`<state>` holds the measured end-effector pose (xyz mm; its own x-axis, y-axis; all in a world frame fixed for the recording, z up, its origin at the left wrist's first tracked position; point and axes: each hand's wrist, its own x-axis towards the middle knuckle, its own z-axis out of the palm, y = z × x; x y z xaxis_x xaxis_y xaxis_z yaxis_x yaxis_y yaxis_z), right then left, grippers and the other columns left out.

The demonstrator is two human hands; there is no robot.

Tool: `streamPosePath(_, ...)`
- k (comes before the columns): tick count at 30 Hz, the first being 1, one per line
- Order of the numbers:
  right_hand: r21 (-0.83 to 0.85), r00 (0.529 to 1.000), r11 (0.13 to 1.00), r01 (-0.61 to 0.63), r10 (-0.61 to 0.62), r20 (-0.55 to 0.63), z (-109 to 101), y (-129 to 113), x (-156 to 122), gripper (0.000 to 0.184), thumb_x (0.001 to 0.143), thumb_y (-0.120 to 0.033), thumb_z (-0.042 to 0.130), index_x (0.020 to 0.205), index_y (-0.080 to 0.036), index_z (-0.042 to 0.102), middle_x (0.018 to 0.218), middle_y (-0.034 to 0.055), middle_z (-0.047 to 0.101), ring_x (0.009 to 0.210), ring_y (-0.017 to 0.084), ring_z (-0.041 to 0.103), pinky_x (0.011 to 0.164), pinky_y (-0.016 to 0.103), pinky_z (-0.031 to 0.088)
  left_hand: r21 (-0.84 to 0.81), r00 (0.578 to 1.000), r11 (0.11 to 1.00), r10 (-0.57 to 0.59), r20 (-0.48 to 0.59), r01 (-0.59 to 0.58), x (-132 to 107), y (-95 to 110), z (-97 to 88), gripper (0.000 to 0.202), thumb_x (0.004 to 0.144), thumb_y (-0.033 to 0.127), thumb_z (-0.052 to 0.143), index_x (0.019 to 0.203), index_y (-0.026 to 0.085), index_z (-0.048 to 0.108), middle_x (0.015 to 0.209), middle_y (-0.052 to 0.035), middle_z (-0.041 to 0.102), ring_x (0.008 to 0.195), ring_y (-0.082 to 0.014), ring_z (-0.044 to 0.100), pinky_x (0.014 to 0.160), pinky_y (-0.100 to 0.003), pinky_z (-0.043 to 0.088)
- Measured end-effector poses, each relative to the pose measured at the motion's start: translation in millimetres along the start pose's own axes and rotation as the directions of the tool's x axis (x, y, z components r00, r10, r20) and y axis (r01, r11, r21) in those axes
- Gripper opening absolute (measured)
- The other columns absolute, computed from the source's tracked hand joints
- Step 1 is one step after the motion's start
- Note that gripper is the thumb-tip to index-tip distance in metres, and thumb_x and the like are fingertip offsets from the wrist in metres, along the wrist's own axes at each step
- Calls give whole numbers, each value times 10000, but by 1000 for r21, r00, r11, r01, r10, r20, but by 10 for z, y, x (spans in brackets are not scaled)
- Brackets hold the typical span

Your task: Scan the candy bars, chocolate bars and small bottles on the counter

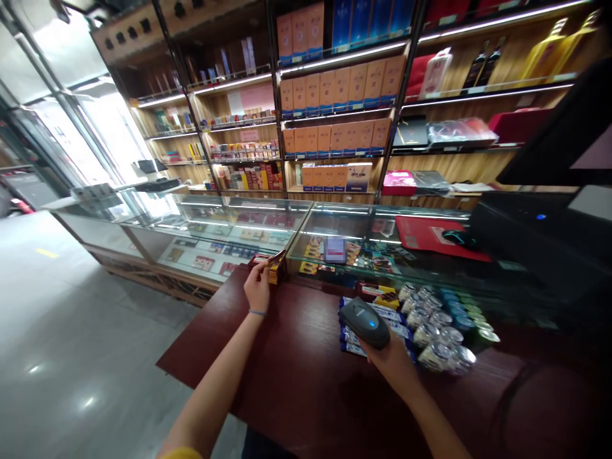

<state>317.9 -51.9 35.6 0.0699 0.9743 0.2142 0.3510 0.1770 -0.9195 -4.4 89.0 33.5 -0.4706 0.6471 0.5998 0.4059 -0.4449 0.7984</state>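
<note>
My left hand (258, 290) pinches the edge of a thin flat pack (276, 256) over a small stack of yellow and dark red packs (274, 273) at the back left of the dark red tabletop. What the pack contains cannot be made out. A black barcode scanner (366, 322) with a lit blue light is gripped in my right hand (394, 363). Blue and white wrapped packs (351, 347) lie in rows under and around the scanner. Behind them is a yellow and brown pack (382, 296). Several upright cans (437, 335) stand just right of my right hand.
A glass display counter (248, 217) runs along the tabletop's far side. On it are a small screen or card stand (335, 249), a red mat (430, 236) and a black mouse (459, 238). A dark monitor (549, 140) rises at right. Shelves of boxes (339, 89) line the wall.
</note>
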Motion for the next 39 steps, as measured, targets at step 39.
streamPosePath(39,-31,991,998,-56,52,-127,-433,43,122,409,746,-417,692,1087,-192,673,813,68,760,832,282,722,630,348,577,302,714,725,361,600,-619,140,-104,127,339,941,307,569,1269,241,625,1313,-109,629,1229,-275,579,1068,-431,457)
